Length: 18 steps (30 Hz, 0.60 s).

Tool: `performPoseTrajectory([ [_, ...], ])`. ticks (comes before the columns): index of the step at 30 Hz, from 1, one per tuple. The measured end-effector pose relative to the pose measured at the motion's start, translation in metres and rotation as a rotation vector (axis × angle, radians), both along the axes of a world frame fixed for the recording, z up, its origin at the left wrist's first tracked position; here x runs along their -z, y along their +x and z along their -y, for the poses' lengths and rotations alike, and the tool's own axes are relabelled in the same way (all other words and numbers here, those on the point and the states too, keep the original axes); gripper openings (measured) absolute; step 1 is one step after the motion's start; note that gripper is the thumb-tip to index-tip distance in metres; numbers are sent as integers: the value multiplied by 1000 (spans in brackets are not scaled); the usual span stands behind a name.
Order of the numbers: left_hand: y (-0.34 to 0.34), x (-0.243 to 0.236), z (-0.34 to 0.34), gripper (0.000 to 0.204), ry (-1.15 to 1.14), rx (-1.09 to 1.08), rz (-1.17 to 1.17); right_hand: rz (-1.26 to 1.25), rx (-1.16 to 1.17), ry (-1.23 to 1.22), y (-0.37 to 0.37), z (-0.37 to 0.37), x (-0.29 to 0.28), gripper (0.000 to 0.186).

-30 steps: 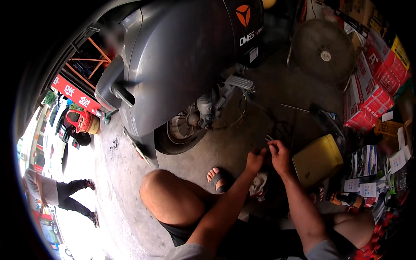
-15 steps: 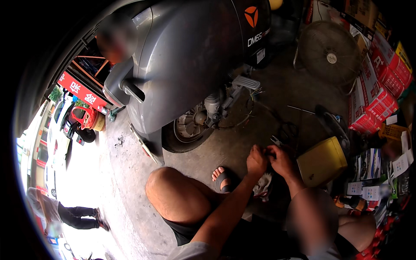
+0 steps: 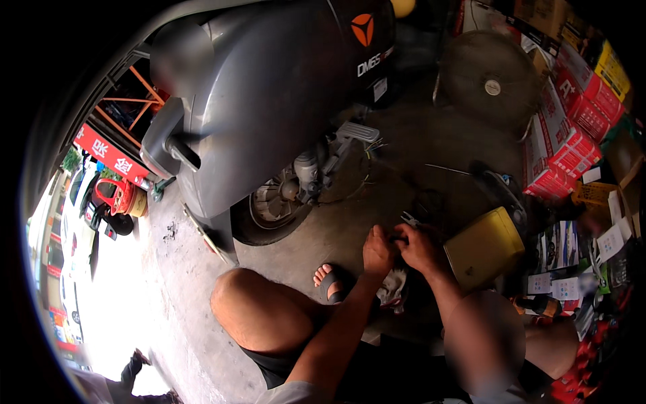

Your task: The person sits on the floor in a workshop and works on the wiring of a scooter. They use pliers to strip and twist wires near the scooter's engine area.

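By yellow bin (image 3: 484, 250), my L hand (image 3: 379, 254) has fingers bunched, can't tell on what; R hand (image 3: 417, 249) curls rnd pliers (image 3: 409, 219).

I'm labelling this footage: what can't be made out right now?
In the head view:
Any small thing between the left hand and right hand: hidden by both.
Rear of the tool: covered by the right hand.
Right forearm: partly under a blurred patch.
Person, lower left: cut by the lower edge.
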<state>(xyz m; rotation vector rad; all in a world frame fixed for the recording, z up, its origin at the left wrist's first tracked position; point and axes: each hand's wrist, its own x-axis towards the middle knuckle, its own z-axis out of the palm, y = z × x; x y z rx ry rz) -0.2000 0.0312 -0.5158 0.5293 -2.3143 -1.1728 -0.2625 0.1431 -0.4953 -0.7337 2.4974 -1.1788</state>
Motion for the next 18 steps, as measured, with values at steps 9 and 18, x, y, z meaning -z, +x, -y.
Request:
performPoseTrajectory([
  [9, -20, -24, 4, 6, -19, -71, -104, -78, -66, 49, -32, 5, -21, 17],
  [18, -79, -78, 52, 13, -196, -244, -185, -29, -262, -3, -145, 67, -52, 16],
])
